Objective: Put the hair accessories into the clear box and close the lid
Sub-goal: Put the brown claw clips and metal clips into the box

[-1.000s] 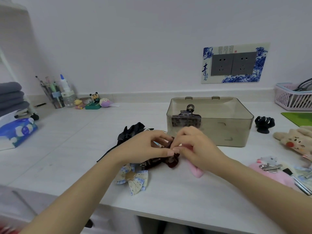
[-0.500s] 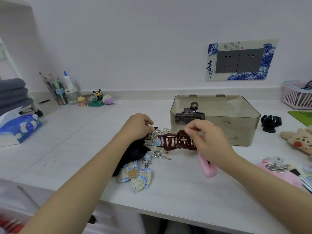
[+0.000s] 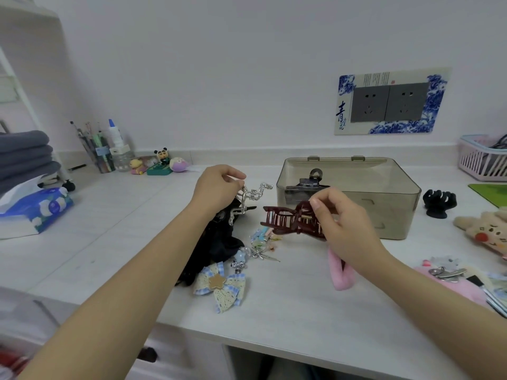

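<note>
The clear box [image 3: 384,187] stands on the desk with its lid down and a dark clip inside. In front of it my right hand [image 3: 343,223] pinches a dark red claw clip [image 3: 288,220], raised off the desk, and a pink fuzzy clip [image 3: 340,272] hangs beneath that hand. My left hand [image 3: 216,187] holds a silver wavy clip [image 3: 251,196] above a black fabric accessory [image 3: 216,242]. A blue-and-cream bow [image 3: 219,286] and several small clips [image 3: 260,242] lie on the desk between my arms.
A black claw clip [image 3: 439,204] stands right of the box, with a plush toy [image 3: 485,231] and pink items [image 3: 450,278] further right. A pink basket [image 3: 482,157] sits back right. A tissue pack [image 3: 35,209], folded towels, pen holder and figurines are on the left.
My hands have come apart. The right lifted the dark red claw clip off the pile, then the left raised the silver wavy clip. The pile beneath is uncovered.
</note>
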The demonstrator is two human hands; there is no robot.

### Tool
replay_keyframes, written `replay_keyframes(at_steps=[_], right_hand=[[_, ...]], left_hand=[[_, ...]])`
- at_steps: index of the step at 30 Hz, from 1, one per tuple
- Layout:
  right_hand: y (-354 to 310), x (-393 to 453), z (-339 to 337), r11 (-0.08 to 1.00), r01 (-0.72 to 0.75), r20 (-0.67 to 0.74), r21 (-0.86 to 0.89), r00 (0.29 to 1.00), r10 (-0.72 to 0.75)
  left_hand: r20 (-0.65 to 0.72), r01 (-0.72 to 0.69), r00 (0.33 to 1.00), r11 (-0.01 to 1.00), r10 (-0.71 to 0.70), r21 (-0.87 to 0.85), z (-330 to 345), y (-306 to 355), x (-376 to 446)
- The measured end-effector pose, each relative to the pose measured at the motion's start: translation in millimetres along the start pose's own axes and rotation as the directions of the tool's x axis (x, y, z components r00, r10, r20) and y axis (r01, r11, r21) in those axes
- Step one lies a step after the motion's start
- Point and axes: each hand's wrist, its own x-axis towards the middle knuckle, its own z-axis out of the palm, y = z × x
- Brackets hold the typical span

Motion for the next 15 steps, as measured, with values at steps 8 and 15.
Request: replay_keyframes(at_steps=[8,15], right_hand=[[-22,25,-22,0.975,-0.162,0.004,0.154,0.987,0.163],[-30,68,-70,0.973,-0.229,-0.14,0.003,0.964,0.227]], left_hand=[[-0.164,-0.139,0.979,0.984,0.12,-0.113,-13,35,10],[-0.08,-0.276,0.96,0.95,0.267,-0.145,18,79,22]])
